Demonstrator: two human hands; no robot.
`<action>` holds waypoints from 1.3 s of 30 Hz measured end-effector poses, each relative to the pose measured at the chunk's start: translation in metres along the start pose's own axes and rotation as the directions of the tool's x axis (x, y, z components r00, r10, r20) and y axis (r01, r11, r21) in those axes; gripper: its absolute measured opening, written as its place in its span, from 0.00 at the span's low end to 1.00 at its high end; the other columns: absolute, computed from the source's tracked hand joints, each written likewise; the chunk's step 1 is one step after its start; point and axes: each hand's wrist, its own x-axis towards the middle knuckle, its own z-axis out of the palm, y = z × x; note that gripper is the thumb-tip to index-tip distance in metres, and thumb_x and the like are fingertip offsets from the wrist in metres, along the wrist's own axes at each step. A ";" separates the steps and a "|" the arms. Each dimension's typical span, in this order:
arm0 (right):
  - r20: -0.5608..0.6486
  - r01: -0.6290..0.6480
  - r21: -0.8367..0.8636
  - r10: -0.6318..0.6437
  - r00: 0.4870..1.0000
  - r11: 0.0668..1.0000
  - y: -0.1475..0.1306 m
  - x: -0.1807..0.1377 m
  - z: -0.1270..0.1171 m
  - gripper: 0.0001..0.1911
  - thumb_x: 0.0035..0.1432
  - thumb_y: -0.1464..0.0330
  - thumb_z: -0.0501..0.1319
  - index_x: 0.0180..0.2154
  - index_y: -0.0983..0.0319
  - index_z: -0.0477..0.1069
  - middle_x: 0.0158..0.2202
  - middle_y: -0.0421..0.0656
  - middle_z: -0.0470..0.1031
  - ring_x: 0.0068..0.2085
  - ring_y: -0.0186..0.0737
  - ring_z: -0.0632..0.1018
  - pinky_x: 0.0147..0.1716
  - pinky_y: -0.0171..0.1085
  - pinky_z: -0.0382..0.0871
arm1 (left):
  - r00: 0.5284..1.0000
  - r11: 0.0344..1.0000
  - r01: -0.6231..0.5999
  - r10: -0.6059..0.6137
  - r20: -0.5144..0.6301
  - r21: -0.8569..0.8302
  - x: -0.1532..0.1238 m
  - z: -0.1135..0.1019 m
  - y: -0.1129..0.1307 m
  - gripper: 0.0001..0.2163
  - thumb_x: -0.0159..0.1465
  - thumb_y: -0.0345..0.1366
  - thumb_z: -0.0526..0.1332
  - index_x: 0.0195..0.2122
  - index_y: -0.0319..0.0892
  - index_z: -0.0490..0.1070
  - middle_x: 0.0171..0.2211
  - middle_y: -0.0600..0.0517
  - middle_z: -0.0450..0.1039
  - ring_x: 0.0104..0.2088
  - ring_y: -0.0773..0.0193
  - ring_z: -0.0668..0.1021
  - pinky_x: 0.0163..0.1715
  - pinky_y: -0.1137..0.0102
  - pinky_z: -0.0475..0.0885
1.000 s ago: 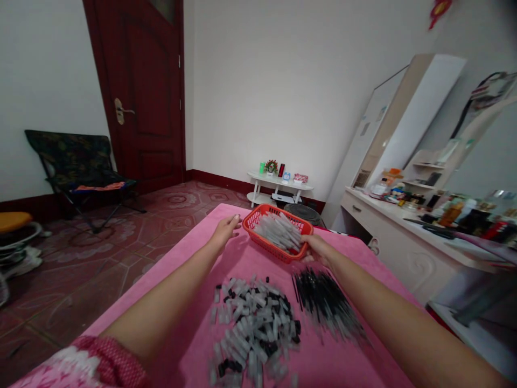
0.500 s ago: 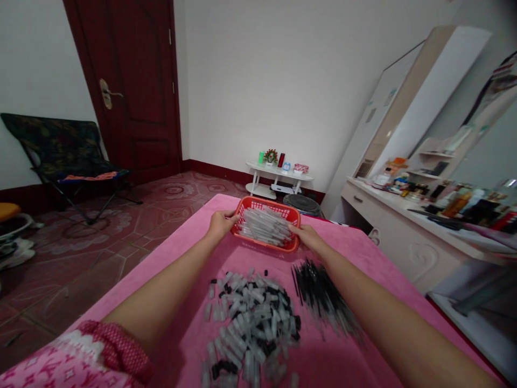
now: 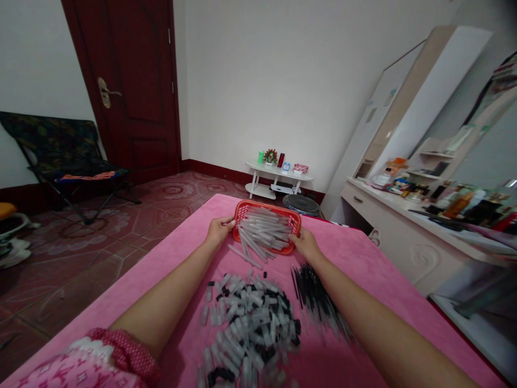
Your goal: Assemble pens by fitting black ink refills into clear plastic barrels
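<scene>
A red plastic basket is tipped toward me at the far part of the pink-covered table. My left hand grips its left rim, and my right hand its right rim. Pale translucent tubes fill the basket, and several spill over the front edge onto the cloth. Nearer to me lies a heap of short clear caps and small black pieces. Thin black-and-clear rods lie in a bundle beside it, partly behind my right forearm.
The pink cloth covers the table. On the right stands a white dresser crowded with bottles. A folding chair is at the left, and a low white stand and a round dark-topped stool are beyond the table.
Both hands have tilted the basket toward me. Some tubes have slid over its front rim onto the cloth; before, all lay inside.
</scene>
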 end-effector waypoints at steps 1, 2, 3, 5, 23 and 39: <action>-0.027 0.008 -0.017 -0.009 1.000 1.000 0.004 0.000 0.004 0.14 0.45 0.74 0.58 0.37 0.64 0.74 0.35 0.45 0.79 0.39 0.45 0.78 0.41 0.39 0.70 | 1.000 1.000 -0.006 0.006 -0.007 -0.008 0.001 0.001 -0.003 0.27 0.35 0.44 0.74 0.36 0.35 0.79 0.30 0.44 0.79 0.29 0.58 0.78 0.28 0.68 0.71; -0.053 0.011 -0.032 -0.013 0.999 0.999 0.007 -0.001 0.007 0.14 0.46 0.73 0.56 0.37 0.64 0.74 0.35 0.46 0.79 0.39 0.45 0.78 0.42 0.40 0.69 | 1.000 1.000 -0.010 0.010 -0.015 -0.015 0.002 0.002 -0.005 0.26 0.36 0.43 0.73 0.36 0.35 0.79 0.30 0.44 0.79 0.30 0.58 0.78 0.28 0.68 0.71; -0.078 0.006 -0.047 -0.010 0.997 0.999 0.010 -0.001 0.011 0.15 0.46 0.73 0.56 0.37 0.64 0.74 0.35 0.46 0.79 0.39 0.46 0.77 0.41 0.40 0.69 | 1.000 1.000 -0.013 0.013 -0.023 -0.022 0.003 0.003 -0.008 0.26 0.37 0.43 0.73 0.37 0.35 0.79 0.30 0.44 0.79 0.30 0.58 0.78 0.28 0.69 0.71; -0.112 -0.029 -0.063 0.022 0.994 0.998 0.015 -0.001 0.016 0.16 0.45 0.73 0.55 0.38 0.64 0.74 0.34 0.46 0.79 0.37 0.46 0.77 0.39 0.39 0.70 | 0.999 0.999 -0.014 0.013 -0.037 -0.037 0.002 0.004 -0.012 0.26 0.38 0.43 0.72 0.39 0.36 0.79 0.30 0.46 0.79 0.29 0.60 0.77 0.28 0.69 0.71; -0.221 -0.090 -0.026 0.082 0.972 0.996 0.012 -0.022 0.043 0.10 0.45 0.69 0.51 0.25 0.62 0.71 0.20 0.43 0.72 0.24 0.41 0.71 0.25 0.35 0.65 | 0.997 1.000 -0.010 0.009 0.071 0.005 -0.020 -0.001 -0.008 0.25 0.46 0.50 0.69 0.40 0.36 0.76 0.31 0.49 0.78 0.28 0.64 0.76 0.31 0.72 0.68; -0.168 0.205 0.162 -0.178 0.970 0.965 -0.005 -0.036 0.041 0.18 0.47 0.69 0.49 0.38 0.65 0.72 0.41 0.49 0.78 0.41 0.45 0.76 0.42 0.39 0.70 | 0.991 0.996 -0.066 0.072 0.114 -0.056 -0.022 -0.007 -0.010 0.28 0.40 0.50 0.72 0.40 0.38 0.76 0.41 0.44 0.78 0.45 0.52 0.75 0.46 0.65 0.69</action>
